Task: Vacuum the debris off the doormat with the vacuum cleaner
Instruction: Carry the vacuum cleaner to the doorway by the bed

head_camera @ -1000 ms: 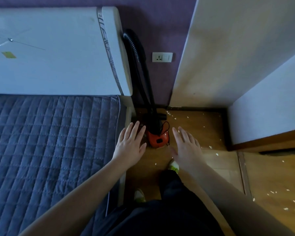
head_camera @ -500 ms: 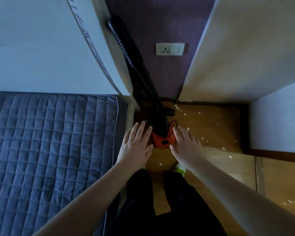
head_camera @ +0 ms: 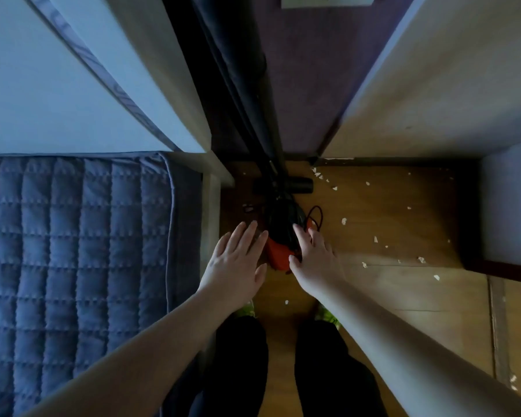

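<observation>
head view: wooden floor (head_camera: 388, 296) littered with scraps (head_camera: 375, 239), both hands' fingers (head_camera: 247, 236) spread.

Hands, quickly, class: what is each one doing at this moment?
Left hand: open, fingers straight, beside the vacuum cleaner, holding nothing.
Right hand: on the vacuum cleaner's orange body; whether it grips cannot be told.

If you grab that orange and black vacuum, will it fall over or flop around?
Probably a bit of both. The vacuum cleaner stands tall and narrow in the gap beside the bed, so it may tip if tugged sideways. Its black hose looks bendy and would likely swing. The thin cord could snag.
</observation>
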Demonstrator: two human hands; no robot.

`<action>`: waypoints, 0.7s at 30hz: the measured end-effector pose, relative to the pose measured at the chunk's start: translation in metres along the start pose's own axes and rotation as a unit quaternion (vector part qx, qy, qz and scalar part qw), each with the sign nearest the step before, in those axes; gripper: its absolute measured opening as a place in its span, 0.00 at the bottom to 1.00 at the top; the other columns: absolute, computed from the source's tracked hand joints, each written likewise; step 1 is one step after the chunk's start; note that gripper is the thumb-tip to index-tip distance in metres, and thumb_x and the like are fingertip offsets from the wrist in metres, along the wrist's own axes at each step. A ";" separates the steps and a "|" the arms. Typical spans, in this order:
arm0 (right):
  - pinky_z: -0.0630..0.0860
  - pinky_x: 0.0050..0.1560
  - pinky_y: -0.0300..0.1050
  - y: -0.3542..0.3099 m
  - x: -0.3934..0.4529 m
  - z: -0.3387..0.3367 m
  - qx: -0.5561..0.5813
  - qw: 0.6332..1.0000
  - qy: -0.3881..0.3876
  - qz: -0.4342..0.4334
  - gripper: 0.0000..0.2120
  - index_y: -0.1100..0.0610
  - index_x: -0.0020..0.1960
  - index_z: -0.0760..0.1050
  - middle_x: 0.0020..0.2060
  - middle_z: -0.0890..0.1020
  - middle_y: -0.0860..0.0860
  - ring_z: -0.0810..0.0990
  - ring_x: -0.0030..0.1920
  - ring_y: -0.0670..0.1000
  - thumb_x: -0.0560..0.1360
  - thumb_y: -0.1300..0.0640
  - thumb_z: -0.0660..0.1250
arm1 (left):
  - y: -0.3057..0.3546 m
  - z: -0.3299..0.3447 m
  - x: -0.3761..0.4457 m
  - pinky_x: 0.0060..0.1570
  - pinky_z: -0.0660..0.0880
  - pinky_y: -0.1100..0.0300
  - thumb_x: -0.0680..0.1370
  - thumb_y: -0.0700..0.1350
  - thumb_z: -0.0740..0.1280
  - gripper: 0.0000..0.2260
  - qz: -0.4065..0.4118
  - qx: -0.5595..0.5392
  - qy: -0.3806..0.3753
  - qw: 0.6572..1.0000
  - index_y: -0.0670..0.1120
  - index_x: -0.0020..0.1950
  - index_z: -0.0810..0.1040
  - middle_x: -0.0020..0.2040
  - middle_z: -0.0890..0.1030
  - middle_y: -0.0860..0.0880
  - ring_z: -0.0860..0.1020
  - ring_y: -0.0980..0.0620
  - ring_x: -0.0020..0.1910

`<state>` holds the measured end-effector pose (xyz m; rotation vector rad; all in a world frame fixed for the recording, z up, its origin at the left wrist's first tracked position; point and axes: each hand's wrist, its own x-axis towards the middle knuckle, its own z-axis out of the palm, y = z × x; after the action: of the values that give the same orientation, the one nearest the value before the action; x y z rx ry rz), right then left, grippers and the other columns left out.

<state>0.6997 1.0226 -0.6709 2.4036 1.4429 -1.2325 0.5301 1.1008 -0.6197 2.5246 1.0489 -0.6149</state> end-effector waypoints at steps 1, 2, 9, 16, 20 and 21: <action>0.58 0.73 0.55 0.000 0.010 0.009 0.004 1.000 -0.007 -0.008 0.31 0.44 0.79 0.45 0.78 0.52 0.54 0.56 0.77 0.57 0.81 0.46 0.55 | -0.003 0.009 0.006 0.73 0.61 0.48 0.80 0.58 0.53 0.28 0.009 0.008 0.000 1.000 0.48 0.78 0.63 0.78 0.63 0.45 0.62 0.45 0.77; 0.58 0.73 0.55 0.000 0.021 0.016 0.001 1.000 -0.011 -0.020 0.30 0.44 0.79 0.46 0.78 0.53 0.55 0.56 0.77 0.58 0.81 0.46 0.55 | -0.006 0.017 0.013 0.72 0.63 0.48 0.80 0.57 0.54 0.27 0.018 0.015 0.003 1.000 0.48 0.77 0.65 0.77 0.65 0.44 0.64 0.45 0.76; 0.62 0.72 0.57 0.005 0.090 0.064 -0.072 0.997 -0.002 -0.038 0.33 0.47 0.79 0.49 0.76 0.56 0.59 0.59 0.74 0.62 0.79 0.48 0.61 | -0.013 0.059 0.050 0.77 0.47 0.50 0.83 0.56 0.52 0.29 0.035 0.009 -0.021 0.999 0.49 0.81 0.49 0.81 0.48 0.46 0.47 0.47 0.80; 0.50 0.76 0.57 0.020 0.141 0.093 -0.157 0.984 -0.085 0.001 0.36 0.38 0.78 0.42 0.78 0.37 0.59 0.43 0.78 0.62 0.80 0.54 0.61 | -0.021 0.083 0.062 0.77 0.45 0.51 0.83 0.56 0.51 0.28 0.011 -0.015 -0.021 1.000 0.50 0.81 0.48 0.81 0.47 0.47 0.45 0.48 0.80; 0.50 0.76 0.59 0.036 0.153 0.103 -0.199 0.974 -0.107 -0.007 0.36 0.45 0.79 0.43 0.79 0.43 0.58 0.45 0.78 0.60 0.81 0.55 0.61 | -0.026 0.097 0.056 0.77 0.49 0.50 0.81 0.56 0.46 0.29 -0.003 -0.032 -0.023 0.999 0.50 0.81 0.52 0.81 0.52 0.46 0.49 0.47 0.80; 0.51 0.76 0.59 0.038 0.154 0.105 -0.201 0.974 -0.102 -0.014 0.36 0.46 0.80 0.43 0.79 0.44 0.57 0.46 0.79 0.59 0.81 0.56 0.61 | -0.026 0.100 0.053 0.77 0.50 0.49 0.79 0.57 0.44 0.30 -0.005 -0.037 -0.026 0.999 0.50 0.81 0.52 0.81 0.53 0.46 0.49 0.47 0.80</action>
<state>0.7027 1.0640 -0.8563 1.9398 1.4968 -1.0333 0.5188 1.1037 -0.7351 2.4276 1.0470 -0.6296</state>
